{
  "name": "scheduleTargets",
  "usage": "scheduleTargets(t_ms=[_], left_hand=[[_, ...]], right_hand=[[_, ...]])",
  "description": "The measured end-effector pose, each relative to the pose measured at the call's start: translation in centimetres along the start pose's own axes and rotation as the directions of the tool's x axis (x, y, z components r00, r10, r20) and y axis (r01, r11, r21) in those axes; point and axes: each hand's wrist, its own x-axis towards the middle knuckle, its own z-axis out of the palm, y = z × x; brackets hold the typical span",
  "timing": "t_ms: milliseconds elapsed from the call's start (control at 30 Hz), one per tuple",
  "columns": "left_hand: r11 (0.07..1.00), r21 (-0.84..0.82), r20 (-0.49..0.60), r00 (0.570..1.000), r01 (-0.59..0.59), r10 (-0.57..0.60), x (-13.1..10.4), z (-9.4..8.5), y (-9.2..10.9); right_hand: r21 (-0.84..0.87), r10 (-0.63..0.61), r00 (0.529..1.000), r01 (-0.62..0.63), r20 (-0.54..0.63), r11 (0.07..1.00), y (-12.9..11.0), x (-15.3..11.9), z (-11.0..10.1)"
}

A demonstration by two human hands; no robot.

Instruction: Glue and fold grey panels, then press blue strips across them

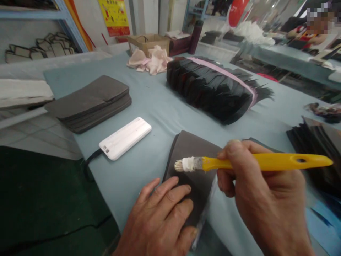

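My right hand (266, 192) is closed around the yellow handle of a paintbrush (231, 163). Its bristle end points left, with a white band behind the tip. Beneath the bristles lies a small stack of dark grey sheets (195, 144); whether the brush touches it, I cannot tell. My left hand (165, 217) rests on the near part of that stack, fingers stretched out and slightly apart, holding nothing. A whitish edge shows along the stack's right side. Left of the stack is a white rectangular device (125, 138) with a black cable at one end.
A pile of dark grey pieces (90, 99) lies at the table's left edge. Farther back are a black bundle tied with a pink strip (210, 89), crumpled pale cloth (150, 59) and a cardboard box (147, 42). Dark sheets (317, 153) stand at right. Another person works in the background.
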Motion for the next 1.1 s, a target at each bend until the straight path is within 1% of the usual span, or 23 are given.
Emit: scheduleTargets(t_ms=[100,233,333,433,533,600,667,733,833,1000,1100], left_hand=[[1.000,-0.019,-0.027,1.000,-0.009,0.008,-0.3,0.3,-0.1],[1.000,-0.029,-0.052,0.999,-0.006,0.004,-0.7,0.6,-0.3],[0.999,-0.033,-0.034,0.999,-0.012,0.011,-1.0,0.7,-0.3],[0.999,-0.039,-0.045,0.999,-0.001,-0.001,-1.0,0.8,-0.3],[0.999,-0.037,-0.070,0.998,0.002,-0.005,-1.0,0.9,-0.4],[0.999,-0.034,-0.080,0.997,-0.006,0.004,-0.9,1.0,-0.5],[0.999,-0.032,-0.087,0.996,-0.019,0.016,-0.9,1.0,-0.6],[0.999,-0.027,-0.095,0.995,-0.025,0.022,-0.8,1.1,-0.8],[1.000,-0.014,-0.111,0.993,-0.027,0.026,-0.9,1.2,-0.8],[0.999,0.009,-0.113,0.993,-0.043,0.043,-1.2,1.6,-0.8],[0.999,0.013,-0.112,0.992,-0.050,0.051,-1.2,1.7,-0.9]], right_hand=[[0.002,-0.022,0.997,0.022,0.072,1.000,-0.4,-0.5,1.4],[-0.043,-0.041,0.992,0.047,0.120,0.998,0.1,-0.2,2.2],[-0.115,-0.076,0.993,0.086,0.088,0.990,0.9,0.7,2.7],[-0.155,-0.106,0.994,0.110,0.034,0.982,1.4,2.0,3.0],[-0.153,-0.117,0.993,0.116,0.006,0.981,1.3,2.8,3.0],[-0.130,-0.112,0.994,0.110,-0.007,0.985,0.8,2.9,2.8],[-0.105,-0.090,0.996,0.090,0.004,0.990,0.3,2.5,2.7],[-0.097,-0.065,0.997,0.069,0.045,0.993,0.1,2.3,2.8],[-0.125,-0.065,0.994,0.076,0.093,0.989,0.4,2.7,3.2],[-0.215,-0.150,0.988,0.153,0.034,0.965,1.2,5.4,3.9],[-0.210,-0.164,0.986,0.164,0.018,0.964,0.9,6.0,4.0]])
